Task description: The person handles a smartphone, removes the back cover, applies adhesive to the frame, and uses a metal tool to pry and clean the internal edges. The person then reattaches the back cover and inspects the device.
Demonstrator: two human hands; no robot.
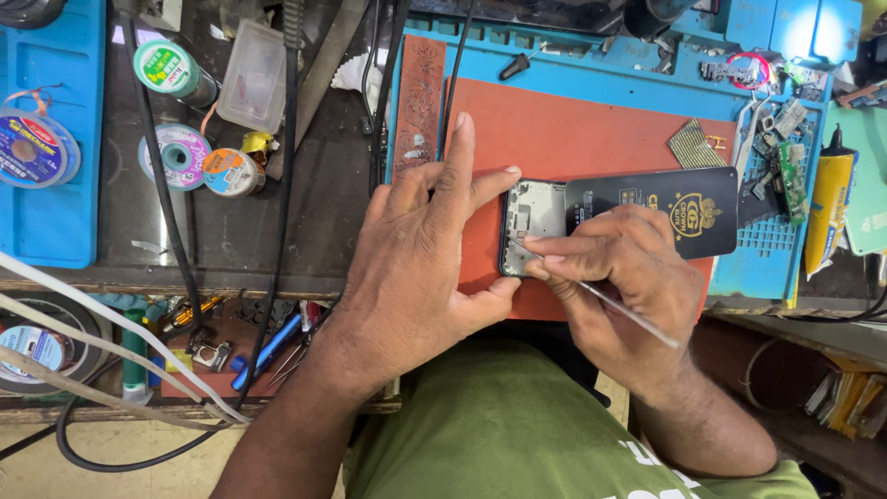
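Observation:
An opened phone [534,214] with its back removed lies on an orange-red work mat [573,129]; a black battery [688,199] with a gold emblem fills its right part. My left hand [420,254] steadies the phone's left end, thumb at the lower corner, fingers spread over the top edge. My right hand [619,277] pinches thin metal tweezers [610,305], their tips on the exposed frame near the phone's lower left; the handle slants down to the right.
A blue silicone repair mat [758,268] surrounds the orange one, with small circuit boards and parts [785,139] at its right. Solder and tape spools [180,152] and cables [286,166] lie left. A drawer of tools [259,346] is open below the bench edge.

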